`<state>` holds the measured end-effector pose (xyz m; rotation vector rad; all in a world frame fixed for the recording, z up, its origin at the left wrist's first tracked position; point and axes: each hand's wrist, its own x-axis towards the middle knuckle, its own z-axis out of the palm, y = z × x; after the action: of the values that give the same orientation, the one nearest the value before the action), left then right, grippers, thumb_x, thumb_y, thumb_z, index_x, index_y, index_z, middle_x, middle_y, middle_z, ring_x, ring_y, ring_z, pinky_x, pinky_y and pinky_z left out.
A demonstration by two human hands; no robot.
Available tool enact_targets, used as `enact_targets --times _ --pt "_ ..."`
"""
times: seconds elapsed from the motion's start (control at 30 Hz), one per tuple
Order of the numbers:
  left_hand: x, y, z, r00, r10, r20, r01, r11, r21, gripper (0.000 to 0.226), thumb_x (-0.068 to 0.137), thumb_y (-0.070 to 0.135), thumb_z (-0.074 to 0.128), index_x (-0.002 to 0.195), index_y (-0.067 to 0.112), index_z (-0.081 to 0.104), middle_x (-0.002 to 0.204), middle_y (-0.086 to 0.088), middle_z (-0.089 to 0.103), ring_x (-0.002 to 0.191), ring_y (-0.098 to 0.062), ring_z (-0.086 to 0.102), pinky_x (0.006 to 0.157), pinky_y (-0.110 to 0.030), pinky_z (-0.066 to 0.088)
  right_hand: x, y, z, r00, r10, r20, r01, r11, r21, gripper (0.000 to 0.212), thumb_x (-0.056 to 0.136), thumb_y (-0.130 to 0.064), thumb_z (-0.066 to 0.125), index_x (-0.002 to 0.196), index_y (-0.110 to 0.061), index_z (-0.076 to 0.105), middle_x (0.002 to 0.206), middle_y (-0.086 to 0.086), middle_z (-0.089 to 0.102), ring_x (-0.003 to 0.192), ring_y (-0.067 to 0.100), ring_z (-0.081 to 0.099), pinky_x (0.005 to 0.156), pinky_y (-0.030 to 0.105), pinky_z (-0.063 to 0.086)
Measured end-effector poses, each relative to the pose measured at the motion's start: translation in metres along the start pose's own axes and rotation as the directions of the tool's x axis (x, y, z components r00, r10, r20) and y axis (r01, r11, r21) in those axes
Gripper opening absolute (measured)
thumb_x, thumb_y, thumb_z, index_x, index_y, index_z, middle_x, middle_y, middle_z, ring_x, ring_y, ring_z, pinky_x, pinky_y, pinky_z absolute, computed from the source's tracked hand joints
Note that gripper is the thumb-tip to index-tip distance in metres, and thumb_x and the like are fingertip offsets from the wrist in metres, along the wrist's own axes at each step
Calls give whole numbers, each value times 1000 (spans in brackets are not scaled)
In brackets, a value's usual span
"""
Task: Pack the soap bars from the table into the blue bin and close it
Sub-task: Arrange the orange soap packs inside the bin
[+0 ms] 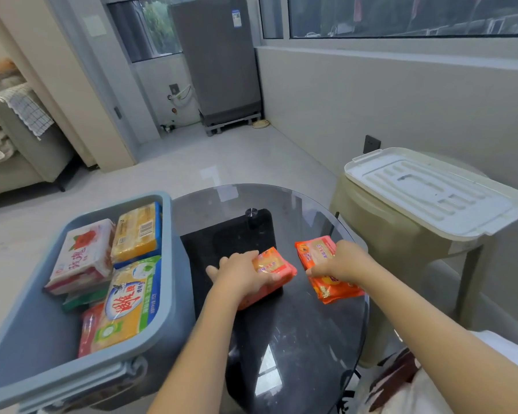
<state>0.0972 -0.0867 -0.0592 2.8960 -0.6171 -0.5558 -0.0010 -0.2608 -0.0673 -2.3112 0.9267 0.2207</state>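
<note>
Two orange soap packs lie on the round dark glass table (296, 339). My left hand (240, 274) grips the left orange pack (274, 268) from above. My right hand (343, 261) grips the right orange pack (326, 276), which is a little farther right. The blue bin (168, 264) stands open at the left of the table and holds several soap packs: a white and pink one (81, 255), a yellow one (136, 231) and a yellow and blue one (132, 303). A white lid (431, 189) lies on a beige stand at the right.
The beige stand (380, 234) sits close to the table's right edge. A grey washing machine (219, 55) stands by the far wall. A sofa (18, 138) is at the far left. Pale floor lies beyond the table.
</note>
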Motion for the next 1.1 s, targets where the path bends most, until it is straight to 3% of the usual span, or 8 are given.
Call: enact_targets --times 0.2,0.33,0.43,0.5,0.67,0.83,1.0,1.1 --pt "-24 9 6 992 -54 -115 53 998 -17 82 60 72 63 121 18 52 124 -9 50 117 -28 44 94 -40 38 -11 6 3 999 -26 -25 28 997 66 82 61 -48 78 124 -17 34 122 10 49 105 28 53 88 43 51" --pt "-40 12 10 983 -66 -172 36 985 -170 85 59 61 74 120 11 42 125 -12 46 116 -30 46 90 -39 44 -21 12 4 995 -86 -44 92 983 161 70 63 -39 80 110 -22 31 107 2 48 88 20 54 66 31 48" --pt "-51 11 11 981 -52 -185 -4 958 -287 76 63 51 77 113 12 36 115 -10 58 102 -29 58 81 -39 48 -29 18 5 997 -82 9 73 932 354 63 67 -30 80 108 -28 32 103 -1 48 80 16 55 56 26 44" --pt "-59 8 13 971 -28 -237 -50 948 -314 76 66 48 75 123 16 35 119 -7 58 106 -27 58 84 -38 49 -35 20 4 997 -73 24 52 875 481 63 69 -26 79 111 -32 31 102 -1 49 78 17 57 54 26 46" --pt "-88 -1 3 891 25 -452 -213 904 -371 64 71 51 69 124 25 43 116 2 55 104 -17 55 85 -32 49 -46 16 -7 991 -121 51 55 736 675 65 73 -22 76 115 -40 30 103 0 55 89 29 64 75 43 56" --pt "-121 -14 -39 791 28 -611 -417 755 -506 56 74 51 67 121 34 42 98 22 50 90 -2 54 69 -17 45 -58 -14 -20 959 -276 63 102 544 833 56 74 -11 73 122 -22 46 102 13 67 85 33 68 73 46 56" --pt "-151 -36 -84 824 -60 -564 -476 466 -746 33 66 56 66 91 41 50 86 17 64 69 5 67 46 -11 49 -70 -56 -16 920 -384 83 120 476 871 52 74 -14 73 121 -19 51 103 14 70 85 32 70 67 43 57" --pt "-160 -64 -107 848 -145 -509 -442 334 -832 47 62 57 67 101 34 55 92 7 71 68 -7 71 51 -22 56 -78 -81 -15 906 -417 73 151 480 864 57 71 -24 74 122 -22 50 106 13 69 88 33 69 73 45 56"
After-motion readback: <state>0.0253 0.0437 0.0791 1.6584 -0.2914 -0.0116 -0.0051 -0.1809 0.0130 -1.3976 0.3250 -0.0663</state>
